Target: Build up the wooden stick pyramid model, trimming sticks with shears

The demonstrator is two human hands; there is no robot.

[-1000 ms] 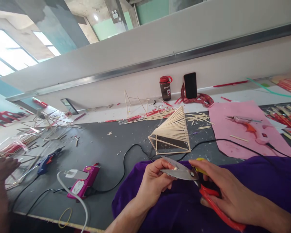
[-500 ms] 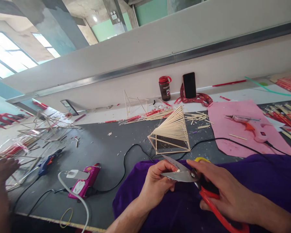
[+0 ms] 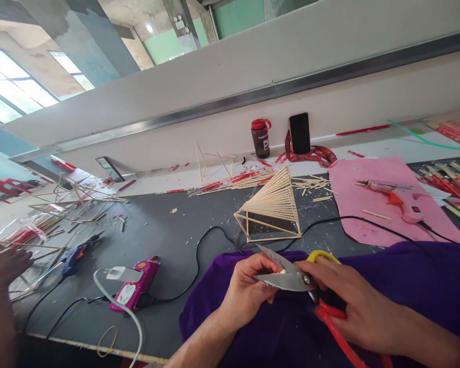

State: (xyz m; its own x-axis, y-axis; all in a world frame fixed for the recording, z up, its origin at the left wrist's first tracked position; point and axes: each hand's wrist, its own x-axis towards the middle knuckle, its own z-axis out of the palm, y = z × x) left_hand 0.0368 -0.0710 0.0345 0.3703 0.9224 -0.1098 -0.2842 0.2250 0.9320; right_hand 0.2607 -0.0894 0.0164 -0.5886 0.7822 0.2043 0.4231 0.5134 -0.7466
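My left hand (image 3: pixel 249 289) is closed on a small pale stick piece (image 3: pixel 282 272), most of it hidden by the fingers. Its tip lies between the parted blades of the scissors (image 3: pixel 291 281). Around the red and yellow handles, my right hand (image 3: pixel 345 296) is closed. Both hands are over purple cloth (image 3: pixel 210 286). Just beyond them on the dark table stands a stick frame (image 3: pixel 274 204) with a fan of pale sticks on one side.
A pink sheet (image 3: pixel 348 194) with a glue gun (image 3: pixel 398 199) lies right. Behind are a bottle (image 3: pixel 260 139), a phone (image 3: pixel 299 134) and cut sticks (image 3: pixel 310 184). Left are a magenta power strip (image 3: pixel 136 283), cables, a blue glue gun (image 3: pixel 74 258) and another person's hand (image 3: pixel 7 266).
The scissor handles and the fingers of my right hand have shifted slightly, with more of the yellow handle showing. My left hand is almost unmoved.
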